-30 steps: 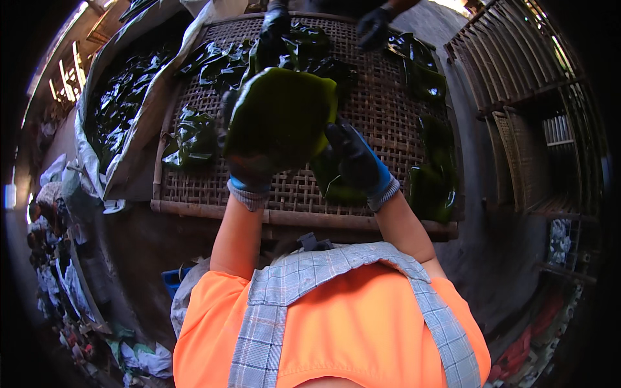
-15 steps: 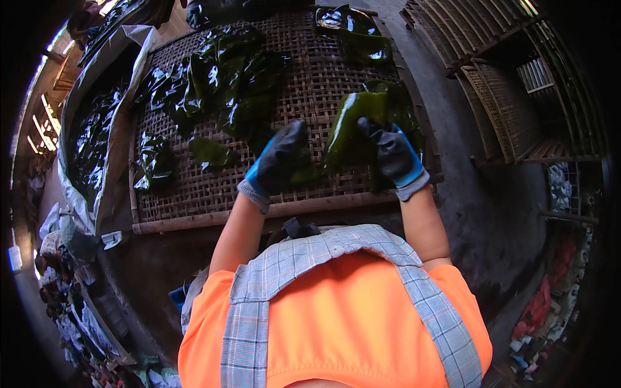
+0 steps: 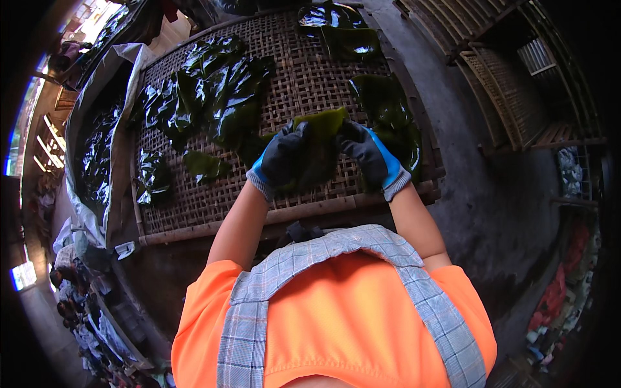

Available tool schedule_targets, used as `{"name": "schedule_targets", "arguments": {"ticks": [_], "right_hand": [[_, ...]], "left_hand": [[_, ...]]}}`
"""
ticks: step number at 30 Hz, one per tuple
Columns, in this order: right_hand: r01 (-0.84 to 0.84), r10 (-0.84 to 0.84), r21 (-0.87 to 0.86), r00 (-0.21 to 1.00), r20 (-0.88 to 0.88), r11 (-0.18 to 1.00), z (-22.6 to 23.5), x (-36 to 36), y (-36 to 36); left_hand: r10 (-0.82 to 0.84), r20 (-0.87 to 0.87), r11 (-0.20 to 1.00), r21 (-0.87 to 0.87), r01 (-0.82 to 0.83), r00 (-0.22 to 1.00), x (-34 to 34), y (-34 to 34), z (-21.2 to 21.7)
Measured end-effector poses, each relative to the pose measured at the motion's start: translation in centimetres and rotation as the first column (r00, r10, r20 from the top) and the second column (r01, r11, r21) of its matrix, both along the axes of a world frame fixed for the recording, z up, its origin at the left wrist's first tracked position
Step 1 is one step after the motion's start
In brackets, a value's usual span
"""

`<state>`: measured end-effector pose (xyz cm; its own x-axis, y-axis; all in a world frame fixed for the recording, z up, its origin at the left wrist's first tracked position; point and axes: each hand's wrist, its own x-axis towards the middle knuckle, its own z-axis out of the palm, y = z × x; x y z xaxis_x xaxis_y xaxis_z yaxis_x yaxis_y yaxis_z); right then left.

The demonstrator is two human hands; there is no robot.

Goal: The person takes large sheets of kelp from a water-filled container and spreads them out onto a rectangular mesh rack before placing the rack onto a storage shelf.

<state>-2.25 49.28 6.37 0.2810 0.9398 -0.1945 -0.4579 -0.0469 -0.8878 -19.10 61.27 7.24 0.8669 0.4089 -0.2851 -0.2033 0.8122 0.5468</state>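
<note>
A wet green kelp sheet (image 3: 323, 123) hangs between my two hands over the near part of a woven bamboo rack (image 3: 284, 84). My left hand (image 3: 283, 152), in a black and blue glove, is closed on the sheet's left edge. Its right edge is pinched by my gloved right hand (image 3: 370, 152). Just beyond my right hand, more kelp sheets (image 3: 381, 103) lie flat along the rack's right side. A heap of crumpled dark kelp (image 3: 213, 90) spreads over the left half, and a small flat piece (image 3: 206, 166) lies nearer to me.
Left of the rack stands a large pale sack (image 3: 123, 149) full of kelp. At the far edge lies a shiny kelp stack (image 3: 339, 32). Bamboo racks (image 3: 501, 97) lean on the right, across the concrete floor (image 3: 466, 174). Clutter (image 3: 90, 310) lines the lower left.
My right hand has moved left with the kelp sheet, toward my left hand. My left hand has taken hold of the sheet's other edge, so it now spans both hands.
</note>
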Motion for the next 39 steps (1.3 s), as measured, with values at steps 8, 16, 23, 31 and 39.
{"name": "schedule_targets", "arguments": {"ticks": [8, 16, 23, 31, 39], "right_hand": [[0.277, 0.16, -0.297, 0.427, 0.89, 0.914, -8.1, 8.2, 5.6], [0.033, 0.109, -0.18, 0.688, 0.718, 0.983, -3.4, -1.2, 4.5], [-0.268, 0.365, -0.435, -0.275, 0.89, 0.86, -6.4, -11.9, 5.0], [-0.321, 0.418, -0.267, 0.704, 0.574, 0.908, -0.2, -8.5, 7.8], [-0.217, 0.27, 0.274, 0.947, -0.174, 0.937, 4.6, -9.2, 9.8]], "left_hand": [[0.273, -0.281, 0.907, 0.395, -0.148, 0.92, 5.4, 5.5, -7.9], [0.735, -0.135, 0.572, 0.648, -0.502, 0.664, -8.1, 4.7, -8.2], [0.768, -0.293, 0.627, 0.525, -0.575, 0.57, -16.5, -0.9, -10.1], [0.469, -0.464, 0.874, 0.365, -0.32, 0.751, -16.1, -0.9, -6.4], [0.549, -0.088, 0.744, -0.401, -0.534, 0.831, -12.3, 0.5, -3.7]]}}
